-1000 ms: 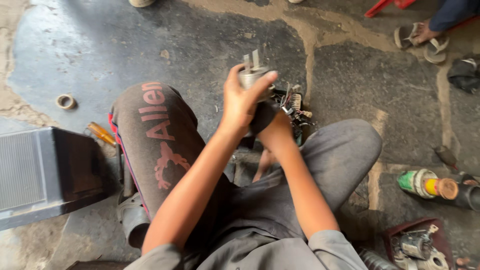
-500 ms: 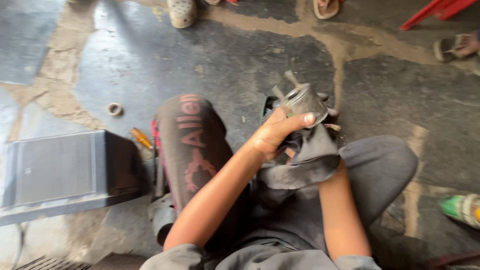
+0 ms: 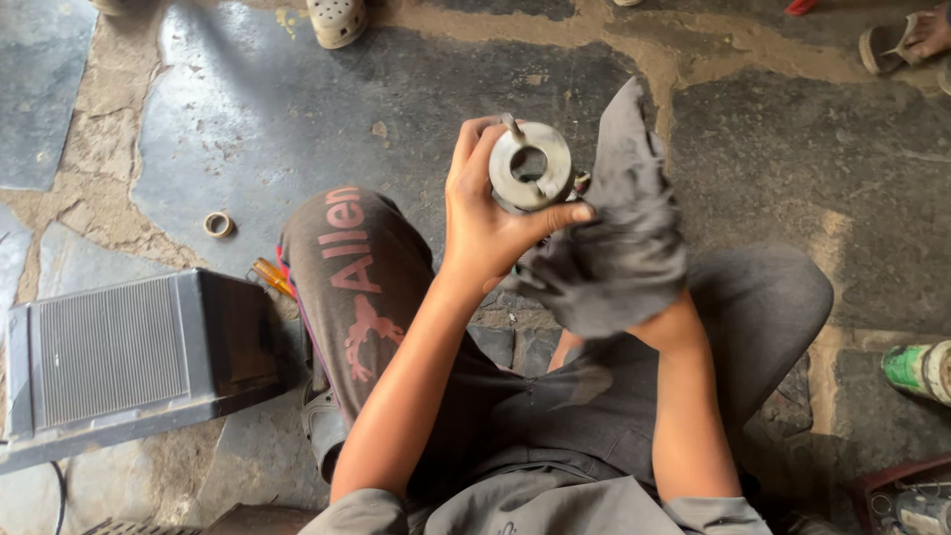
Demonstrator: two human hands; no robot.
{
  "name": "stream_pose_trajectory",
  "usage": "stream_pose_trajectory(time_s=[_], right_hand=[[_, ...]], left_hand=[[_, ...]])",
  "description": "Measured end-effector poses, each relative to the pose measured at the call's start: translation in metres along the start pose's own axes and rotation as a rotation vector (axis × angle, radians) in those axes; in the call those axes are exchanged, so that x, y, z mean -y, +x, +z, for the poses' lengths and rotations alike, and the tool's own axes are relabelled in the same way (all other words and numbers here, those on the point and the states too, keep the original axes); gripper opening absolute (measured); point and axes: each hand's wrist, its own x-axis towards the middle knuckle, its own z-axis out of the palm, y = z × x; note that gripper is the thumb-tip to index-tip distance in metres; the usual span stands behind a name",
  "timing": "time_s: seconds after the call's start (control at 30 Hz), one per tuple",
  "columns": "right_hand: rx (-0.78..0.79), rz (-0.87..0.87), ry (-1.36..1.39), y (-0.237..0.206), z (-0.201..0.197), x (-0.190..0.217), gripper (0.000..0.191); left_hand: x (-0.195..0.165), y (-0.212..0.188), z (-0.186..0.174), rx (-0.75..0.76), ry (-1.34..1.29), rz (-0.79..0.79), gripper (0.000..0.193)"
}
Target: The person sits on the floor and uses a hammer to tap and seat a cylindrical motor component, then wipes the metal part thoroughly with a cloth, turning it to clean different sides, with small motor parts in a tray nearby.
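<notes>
Your left hand (image 3: pixel 485 223) grips the round grey metal part (image 3: pixel 531 164) above your lap; your right hand (image 3: pixel 619 267), wrapped in the dark grey rag (image 3: pixel 614 228), presses beside it, over a cracked stone floor (image 3: pixel 248 119).

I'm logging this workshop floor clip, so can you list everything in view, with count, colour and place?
Round metal part: one, grey, with a centre hole, held up above the lap.
Cloth: one, dark grey, draped over the right hand beside the part.
Ribbed box: one, grey and black, on the floor at left.
Small ring: one, tan, on the floor left of the knee.
Screwdriver handle: one, orange, by the box.
Can: one, green and white, right edge.
Sandals: several, pale, top edge.
Stone floor: grey slabs.
Left hand: grips the part.
Right hand: hidden under the cloth.
</notes>
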Motion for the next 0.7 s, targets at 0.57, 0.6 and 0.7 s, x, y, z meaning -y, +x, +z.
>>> stream_pose_trajectory(time_s=[0.57, 0.6, 0.7], right_hand=[[-0.358, -0.362, -0.253, -0.026, 0.034, -0.015, 0.058], [-0.353, -0.362, -0.4, -0.027, 0.032, -0.018, 0.056], [-0.414, -0.225, 0.144, -0.029, 0.03, -0.026, 0.055]], left_hand=[[-0.004, -0.034, 0.039, 0.201, -0.02, 0.136, 0.082], [-0.005, -0.035, 0.039, 0.231, -0.058, 0.112, 0.081], [-0.006, -0.038, 0.04, 0.287, -0.122, 0.085, 0.074]])
